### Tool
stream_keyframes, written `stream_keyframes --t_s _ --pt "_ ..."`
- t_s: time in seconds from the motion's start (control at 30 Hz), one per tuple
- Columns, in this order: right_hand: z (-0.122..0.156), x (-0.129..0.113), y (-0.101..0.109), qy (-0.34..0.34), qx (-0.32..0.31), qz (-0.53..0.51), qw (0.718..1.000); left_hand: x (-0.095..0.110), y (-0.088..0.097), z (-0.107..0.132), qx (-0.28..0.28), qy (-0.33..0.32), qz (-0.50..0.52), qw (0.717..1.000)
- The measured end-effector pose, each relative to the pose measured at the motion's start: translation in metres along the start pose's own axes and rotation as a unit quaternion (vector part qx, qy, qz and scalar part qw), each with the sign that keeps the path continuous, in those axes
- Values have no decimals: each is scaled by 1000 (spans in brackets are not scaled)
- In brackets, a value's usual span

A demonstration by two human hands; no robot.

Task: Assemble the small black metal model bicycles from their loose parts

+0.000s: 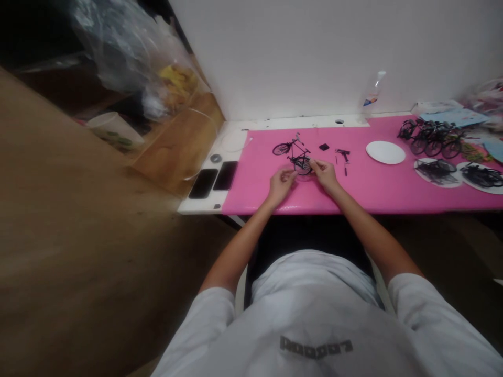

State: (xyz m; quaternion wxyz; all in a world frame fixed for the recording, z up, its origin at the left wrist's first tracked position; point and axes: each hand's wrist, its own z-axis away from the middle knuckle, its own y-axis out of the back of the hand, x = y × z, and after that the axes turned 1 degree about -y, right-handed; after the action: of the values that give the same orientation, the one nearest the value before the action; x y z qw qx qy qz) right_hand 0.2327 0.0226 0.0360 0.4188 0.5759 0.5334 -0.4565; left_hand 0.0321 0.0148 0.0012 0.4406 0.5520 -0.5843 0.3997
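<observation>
Head view: at twelve o'clock on the glossy pink-covered table (251,183), bare right hand (325,173) pinches small black model bicycle (297,158); bare left hand's (281,184) grip unclear.

Your bike (302,163) looks like matt plastic, the pink cover (393,193) smooth, glossy plastic, your shirt (314,298) matt cloth, the bag (126,44) crinkled clear film, the board (184,144) wood.

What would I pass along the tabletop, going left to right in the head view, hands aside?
Black phone-like slab → second phone-like slab → model bicycle → small black square piece → pistol-shaped dark piece → white plate → nearer plate of dark parts → far-right plate of dark parts.
</observation>
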Motion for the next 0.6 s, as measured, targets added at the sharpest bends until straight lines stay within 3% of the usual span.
stream_keyframes --t_s 0.1,0.33,0.6 --pt "2 -2 -1 -15 -36 -21 999 -4 -1 -2 -2 36 61 997" --pt "3 -4 -1 38 -93 37 994 -7 1 -6 -20 -14 54 998" --pt "2 6 -1 52 -122 102 986 -7 3 -11 -25 -11 134 991"
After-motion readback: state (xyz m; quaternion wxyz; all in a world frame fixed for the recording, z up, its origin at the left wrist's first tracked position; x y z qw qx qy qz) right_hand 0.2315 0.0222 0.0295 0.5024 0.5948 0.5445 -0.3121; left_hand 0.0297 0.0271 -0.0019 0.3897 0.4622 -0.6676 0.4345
